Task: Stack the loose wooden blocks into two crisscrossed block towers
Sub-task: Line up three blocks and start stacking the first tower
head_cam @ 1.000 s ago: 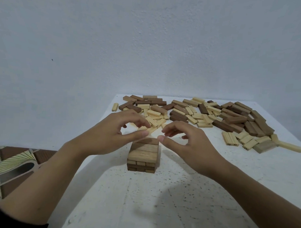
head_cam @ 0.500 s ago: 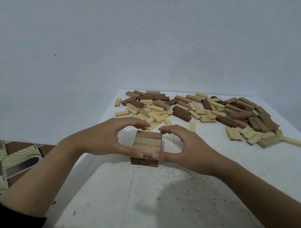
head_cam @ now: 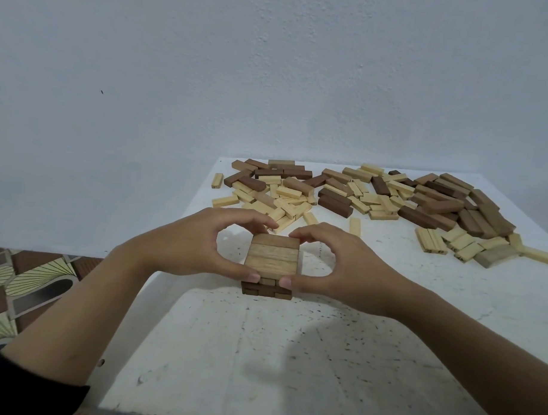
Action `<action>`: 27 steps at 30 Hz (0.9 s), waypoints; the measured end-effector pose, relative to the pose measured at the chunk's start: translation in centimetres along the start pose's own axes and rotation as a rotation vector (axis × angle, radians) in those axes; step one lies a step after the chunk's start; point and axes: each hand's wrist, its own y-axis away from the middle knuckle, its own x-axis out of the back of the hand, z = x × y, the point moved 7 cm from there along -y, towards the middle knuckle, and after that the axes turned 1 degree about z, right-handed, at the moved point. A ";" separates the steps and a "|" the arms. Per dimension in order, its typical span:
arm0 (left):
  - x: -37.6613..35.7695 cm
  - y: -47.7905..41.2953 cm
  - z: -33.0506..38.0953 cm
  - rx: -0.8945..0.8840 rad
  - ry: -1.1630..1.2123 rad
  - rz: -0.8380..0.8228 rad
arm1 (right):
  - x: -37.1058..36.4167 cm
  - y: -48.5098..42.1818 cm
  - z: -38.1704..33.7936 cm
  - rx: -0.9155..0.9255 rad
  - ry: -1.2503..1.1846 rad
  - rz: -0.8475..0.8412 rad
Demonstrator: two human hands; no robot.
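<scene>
A short tower (head_cam: 272, 260) of brown wooden blocks stands on the white table (head_cam: 292, 357), a few crisscrossed layers high. My left hand (head_cam: 197, 245) curls round its left side, thumb at the near corner and fingers at the far corner. My right hand (head_cam: 336, 262) curls round the right side the same way, thumb on the near corner and fingertips on the far edge. Both hands squeeze the stack between them. Loose light and dark blocks (head_cam: 360, 194) lie spread across the far part of the table.
A lone light block (head_cam: 355, 226) lies just beyond my right hand. The table's left edge (head_cam: 185, 213) drops off to a patterned floor (head_cam: 24, 279). A plain wall stands behind the table.
Both hands came down from above the tower and closed round its sides. The view has shifted slightly downward and nearer.
</scene>
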 end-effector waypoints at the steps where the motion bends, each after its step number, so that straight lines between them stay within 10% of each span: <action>1: 0.0 0.0 0.0 -0.004 0.000 -0.001 | 0.0 0.0 0.0 -0.001 0.001 -0.002; 17: 0.0 0.1 0.1 0.003 0.008 -0.001 | 0.3 0.4 -0.2 0.008 -0.022 0.024; 27: 0.4 -1.8 4.0 -0.026 0.065 0.347 | 5.3 1.9 0.9 0.037 -0.299 0.496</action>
